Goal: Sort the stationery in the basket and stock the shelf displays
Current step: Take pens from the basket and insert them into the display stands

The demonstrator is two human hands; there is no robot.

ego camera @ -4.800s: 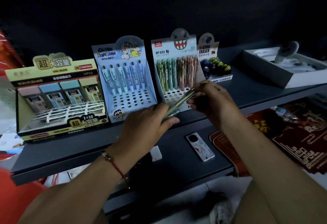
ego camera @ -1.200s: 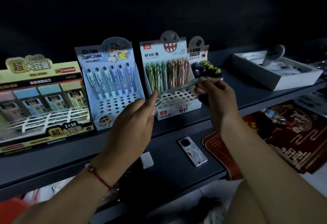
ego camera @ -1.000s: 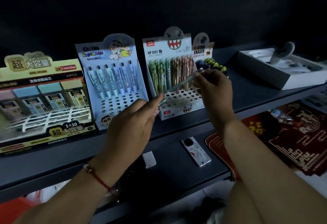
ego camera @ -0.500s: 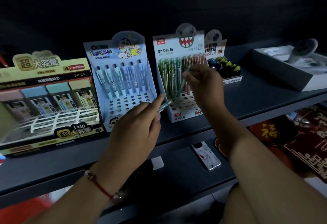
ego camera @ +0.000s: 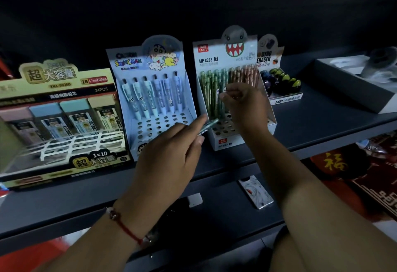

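Pens point(ego camera: 209, 124) are poking out of my left hand point(ego camera: 169, 160), whose fingers are gripping them just before the monster pen display point(ego camera: 227, 57) on the shelf point(ego camera: 322, 125). My right hand point(ego camera: 245, 104) is pinching one pen among the standing green ones.

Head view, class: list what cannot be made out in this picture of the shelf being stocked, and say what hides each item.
- Basket: none in the frame.
- Right hand: whether it pinches a pencil; its curled fingers hide that.
- Pencil in the left hand: only its tip shows; the fingers cover the rest.
- White tray: cut off by the right edge, contents blurred.
- Lead box small print: too blurred and dim.
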